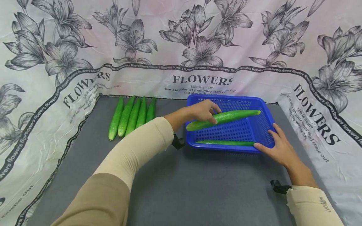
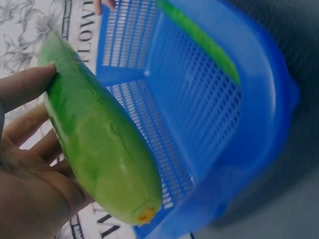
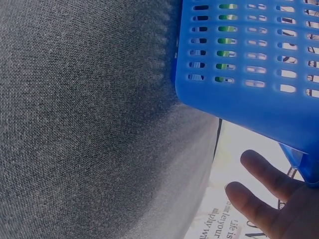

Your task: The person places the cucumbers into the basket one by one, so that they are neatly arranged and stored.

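A: Biggest first?

B: Grey table (image 1: 220, 188). On it, towards the far side and right of centre, a blue basket (image 1: 237, 130), long sides running left to right.

A: Anything inside?

B: 1 lone cucumber (image 1: 226, 143), low along the near wall, lengthwise with the basket. At far left, well apart from the basket, a row of 5 cucumbers (image 1: 134, 116) side by side on the table, axes near to far, partly hidden behind a sleeve (image 1: 147, 138).

A: And the held cucumber (image 1: 226, 117)?

B: Above the basket, off its floor. Axis roughly left to right, but slanted: right end farther or higher, cannot tell which. Left end over the left rim. Near enough parallel to the lone cucumber, on the far side of it; judged to need only a slight turn to line up.

A: Nearer hand?

B: Left hand (image 1: 202, 111), directly on it. Pinching the left half, thumb on one side, fingers on the other.

A: Right hand (image 1: 278, 147)?

B: At the basket's near right corner, fingers spread and fairly straight, thumb at the near rim. Well apart from the held cucumber.
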`<state>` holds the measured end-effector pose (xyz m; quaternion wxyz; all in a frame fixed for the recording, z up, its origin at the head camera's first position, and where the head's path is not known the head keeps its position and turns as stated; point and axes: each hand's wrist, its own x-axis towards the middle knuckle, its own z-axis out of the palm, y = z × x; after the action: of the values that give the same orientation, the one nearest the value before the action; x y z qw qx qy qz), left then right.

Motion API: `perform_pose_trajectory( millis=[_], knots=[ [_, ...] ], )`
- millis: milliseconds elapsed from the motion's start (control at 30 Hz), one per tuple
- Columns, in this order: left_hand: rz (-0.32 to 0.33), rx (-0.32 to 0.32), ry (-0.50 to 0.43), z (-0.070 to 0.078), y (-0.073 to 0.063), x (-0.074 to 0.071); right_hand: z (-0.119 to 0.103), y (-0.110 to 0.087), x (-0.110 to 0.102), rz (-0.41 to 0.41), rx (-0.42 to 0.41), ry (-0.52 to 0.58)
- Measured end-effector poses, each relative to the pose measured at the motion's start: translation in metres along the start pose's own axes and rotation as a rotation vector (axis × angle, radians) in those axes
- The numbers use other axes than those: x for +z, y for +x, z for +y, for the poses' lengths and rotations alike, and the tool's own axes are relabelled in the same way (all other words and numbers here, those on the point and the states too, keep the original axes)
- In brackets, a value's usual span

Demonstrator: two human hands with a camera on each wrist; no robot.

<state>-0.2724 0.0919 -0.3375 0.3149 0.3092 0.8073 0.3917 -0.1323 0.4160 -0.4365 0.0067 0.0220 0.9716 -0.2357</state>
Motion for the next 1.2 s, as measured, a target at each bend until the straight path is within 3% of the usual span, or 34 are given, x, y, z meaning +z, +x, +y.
perform_pose_trajectory(
  millis=[233,500,933,1200],
  knots=[
    [0.013,0.002,0.062,-0.005,0.020,0.020,-0.001,0.002,0.000,0.001,0.001,-0.001],
    [0.054,-0.056,0.126,-0.019,0.035,0.036,-0.001,0.002,0.001,0.003,0.002,0.009],
    [0.064,-0.074,0.213,-0.030,0.051,0.059,0.000,0.000,-0.002,0.009,0.005,0.001],
    [0.091,-0.088,0.318,-0.036,0.054,0.071,0.000,-0.001,-0.002,0.013,-0.019,0.003]
  ],
)
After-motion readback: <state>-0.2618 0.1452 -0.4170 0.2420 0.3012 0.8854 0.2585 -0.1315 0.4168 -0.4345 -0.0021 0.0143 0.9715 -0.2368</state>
